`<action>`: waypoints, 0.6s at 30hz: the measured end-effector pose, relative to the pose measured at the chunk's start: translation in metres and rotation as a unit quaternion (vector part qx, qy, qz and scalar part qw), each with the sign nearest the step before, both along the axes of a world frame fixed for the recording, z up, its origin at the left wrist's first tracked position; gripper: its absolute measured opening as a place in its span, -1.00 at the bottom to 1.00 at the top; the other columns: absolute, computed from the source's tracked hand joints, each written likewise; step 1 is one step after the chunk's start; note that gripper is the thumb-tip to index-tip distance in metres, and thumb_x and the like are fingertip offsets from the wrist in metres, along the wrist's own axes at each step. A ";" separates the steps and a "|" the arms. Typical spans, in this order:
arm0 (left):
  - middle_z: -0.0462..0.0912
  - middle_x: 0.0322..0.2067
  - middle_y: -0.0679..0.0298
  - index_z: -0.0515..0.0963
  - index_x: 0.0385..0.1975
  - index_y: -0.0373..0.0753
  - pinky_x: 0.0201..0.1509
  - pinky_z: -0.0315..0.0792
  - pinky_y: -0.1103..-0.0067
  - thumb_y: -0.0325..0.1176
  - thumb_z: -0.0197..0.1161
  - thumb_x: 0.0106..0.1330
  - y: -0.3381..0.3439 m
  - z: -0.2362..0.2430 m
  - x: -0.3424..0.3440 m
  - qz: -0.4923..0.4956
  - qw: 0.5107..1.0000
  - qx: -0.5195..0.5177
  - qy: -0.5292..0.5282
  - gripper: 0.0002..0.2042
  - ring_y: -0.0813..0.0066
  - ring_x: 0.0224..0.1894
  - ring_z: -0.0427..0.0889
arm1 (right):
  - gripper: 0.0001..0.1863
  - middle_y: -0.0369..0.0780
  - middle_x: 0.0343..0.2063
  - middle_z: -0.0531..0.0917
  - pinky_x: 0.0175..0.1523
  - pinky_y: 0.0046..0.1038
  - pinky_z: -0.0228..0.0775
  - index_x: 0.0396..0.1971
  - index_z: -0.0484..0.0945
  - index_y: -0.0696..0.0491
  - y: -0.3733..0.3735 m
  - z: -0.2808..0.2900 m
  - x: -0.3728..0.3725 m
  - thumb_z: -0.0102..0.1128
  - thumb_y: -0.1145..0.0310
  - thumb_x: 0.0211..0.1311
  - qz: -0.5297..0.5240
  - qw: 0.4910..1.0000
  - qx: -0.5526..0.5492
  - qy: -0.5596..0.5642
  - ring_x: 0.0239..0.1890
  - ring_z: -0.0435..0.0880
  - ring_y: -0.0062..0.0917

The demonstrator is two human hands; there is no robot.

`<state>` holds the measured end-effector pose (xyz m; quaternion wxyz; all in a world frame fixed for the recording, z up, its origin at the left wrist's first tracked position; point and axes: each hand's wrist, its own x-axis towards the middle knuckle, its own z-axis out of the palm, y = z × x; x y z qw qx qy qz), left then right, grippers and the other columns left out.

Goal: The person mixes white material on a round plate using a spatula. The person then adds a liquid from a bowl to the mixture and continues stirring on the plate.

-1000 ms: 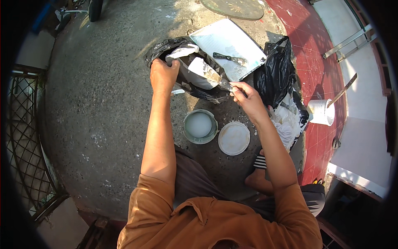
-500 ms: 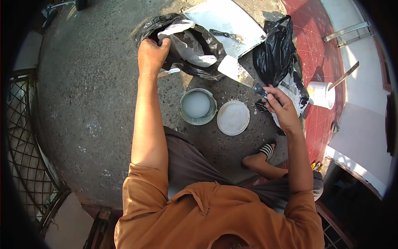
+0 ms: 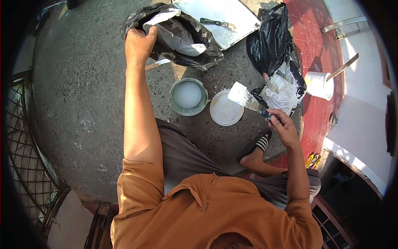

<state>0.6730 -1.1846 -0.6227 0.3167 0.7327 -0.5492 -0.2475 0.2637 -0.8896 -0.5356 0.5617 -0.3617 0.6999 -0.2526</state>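
My left hand (image 3: 140, 45) is closed on the rim of a black plastic bag (image 3: 212, 53), holding its mouth wide. Inside it sits a whitish plastic bag (image 3: 182, 41); its contents are hard to make out. In my right hand (image 3: 282, 129) is the dark handle of a putty knife (image 3: 239, 94), its broad blade heaped with white powder. That blade hangs above the right edge of a round pale lid (image 3: 225, 110). Left of the lid stands a grey-green bucket (image 3: 174, 96) with cloudy liquid. Beside the bag's lower edge lies a tool (image 3: 156, 64) with a pale blade.
A white board (image 3: 232, 35) bears another putty knife (image 3: 216, 22). Right of it sit a tied-looking black bag (image 3: 269, 45) and a torn white bag (image 3: 278, 97). A white bucket (image 3: 318, 86) holding a stick stands on red tiles (image 3: 304, 41). My sandalled foot (image 3: 253, 155) is below the lid.
My right hand has drawn the loaded putty knife from beside the bag's mouth down toward me, near the lid. The left hand keeps hold of the bag. The whole view has shifted slightly.
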 end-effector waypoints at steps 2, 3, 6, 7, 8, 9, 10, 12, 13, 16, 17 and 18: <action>0.66 -0.41 0.14 0.50 0.02 -0.52 -0.14 0.53 0.47 -0.03 0.44 0.05 -0.002 -0.001 -0.001 -0.004 1.000 -0.002 -0.006 -0.31 0.32 -0.33 0.67 | -0.69 -0.36 -0.18 0.61 -0.08 -0.63 0.41 0.09 0.59 0.07 0.013 -0.008 -0.007 0.16 0.26 0.46 0.004 1.000 0.010 -0.004 -0.19 0.55 -0.72; 0.67 -0.39 0.14 0.50 0.04 -0.53 -0.12 0.53 0.48 -0.03 0.44 0.06 -0.002 0.000 -0.004 -0.009 1.000 -0.007 -0.003 -0.30 0.31 -0.31 0.68 | -0.69 -0.37 -0.17 0.61 -0.07 -0.63 0.42 0.09 0.59 0.06 0.021 -0.015 -0.011 0.15 0.27 0.46 0.017 1.000 0.011 0.003 -0.19 0.55 -0.71; 0.70 -0.34 0.10 0.49 0.07 -0.52 -0.07 0.53 0.48 -0.03 0.43 0.07 -0.003 -0.004 -0.011 -0.019 0.999 -0.031 0.010 -0.30 0.30 -0.25 0.70 | -0.70 -0.37 -0.18 0.61 -0.05 -0.62 0.42 0.09 0.59 0.04 0.041 -0.036 -0.020 0.15 0.28 0.47 0.033 0.999 0.034 0.011 -0.19 0.55 -0.72; 0.70 -0.34 0.10 0.49 0.07 -0.52 -0.07 0.53 0.48 -0.03 0.43 0.07 -0.003 -0.004 -0.014 -0.022 0.999 -0.030 0.011 -0.30 0.30 -0.25 0.70 | -0.70 -0.37 -0.18 0.61 -0.05 -0.62 0.42 0.10 0.59 0.03 0.048 -0.045 -0.023 0.14 0.28 0.47 0.037 0.998 0.055 0.013 -0.19 0.55 -0.72; 0.70 -0.32 0.08 0.50 0.07 -0.51 -0.05 0.53 0.47 -0.03 0.42 0.08 -0.003 -0.004 -0.015 -0.020 0.999 -0.042 0.004 -0.30 0.29 -0.23 0.71 | -0.70 -0.38 -0.21 0.60 -0.05 -0.62 0.42 0.10 0.59 0.03 0.055 -0.055 -0.024 0.13 0.28 0.47 0.037 0.998 0.046 0.013 -0.21 0.53 -0.74; 0.71 -0.30 0.06 0.50 0.08 -0.51 -0.03 0.53 0.46 -0.02 0.41 0.08 -0.003 -0.005 -0.015 -0.019 0.998 -0.054 -0.004 -0.30 0.28 -0.20 0.71 | -0.70 -0.38 -0.21 0.60 -0.05 -0.62 0.42 0.10 0.59 0.03 0.061 -0.067 -0.026 0.13 0.28 0.47 0.035 0.998 0.048 0.012 -0.21 0.53 -0.74; 0.71 -0.30 0.06 0.50 0.08 -0.51 -0.03 0.53 0.46 -0.02 0.41 0.08 -0.004 -0.006 -0.014 -0.021 0.998 -0.052 -0.004 -0.30 0.28 -0.20 0.71 | -0.70 -0.39 -0.22 0.59 -0.06 -0.62 0.41 0.10 0.59 0.03 0.066 -0.078 -0.030 0.13 0.29 0.47 0.035 0.998 0.056 0.007 -0.22 0.51 -0.74; 0.71 -0.26 0.04 0.51 0.08 -0.50 0.01 0.52 0.47 0.00 0.41 0.08 -0.005 -0.009 -0.010 -0.018 0.999 -0.045 -0.005 -0.30 0.26 -0.16 0.72 | -0.70 -0.40 -0.28 0.58 -0.10 -0.62 0.40 0.09 0.59 0.04 0.073 -0.098 -0.033 0.14 0.29 0.46 0.030 0.997 0.065 0.005 -0.28 0.49 -0.74; 0.71 -0.24 0.02 0.51 0.08 -0.49 0.02 0.52 0.47 0.02 0.41 0.08 -0.005 -0.007 -0.013 -0.017 0.999 -0.041 -0.003 -0.29 0.25 -0.15 0.72 | -0.70 -0.40 -0.28 0.58 -0.10 -0.62 0.40 0.09 0.59 0.04 0.077 -0.107 -0.035 0.14 0.29 0.46 0.028 0.997 0.068 0.006 -0.28 0.49 -0.74; 0.73 -0.20 -0.04 0.50 0.06 -0.50 0.07 0.52 0.40 -0.02 0.39 0.10 -0.005 -0.006 -0.015 -0.018 0.999 -0.033 -0.001 -0.33 0.13 -0.09 0.73 | -0.72 -0.41 -0.34 0.59 -0.15 -0.62 0.39 0.07 0.61 0.03 0.084 -0.127 -0.039 0.16 0.29 0.45 0.031 0.996 0.078 0.032 -0.32 0.49 -0.72; 0.73 -0.19 -0.04 0.51 0.06 -0.48 0.08 0.52 0.40 -0.01 0.39 0.10 -0.006 -0.006 -0.014 -0.018 0.999 -0.032 0.001 -0.33 0.13 -0.08 0.73 | -0.73 -0.40 -0.36 0.59 -0.16 -0.61 0.39 0.05 0.62 0.04 0.086 -0.132 -0.040 0.16 0.30 0.45 0.030 0.995 0.083 0.050 -0.35 0.49 -0.71; 0.73 -0.17 -0.04 0.52 0.06 -0.46 0.10 0.51 0.40 0.00 0.39 0.10 -0.007 -0.007 -0.012 -0.015 1.000 -0.016 0.000 -0.33 0.13 -0.06 0.72 | -0.73 -0.40 -0.38 0.60 -0.18 -0.60 0.39 0.04 0.62 0.04 0.085 -0.135 -0.039 0.17 0.31 0.44 0.029 0.994 0.087 0.066 -0.37 0.49 -0.71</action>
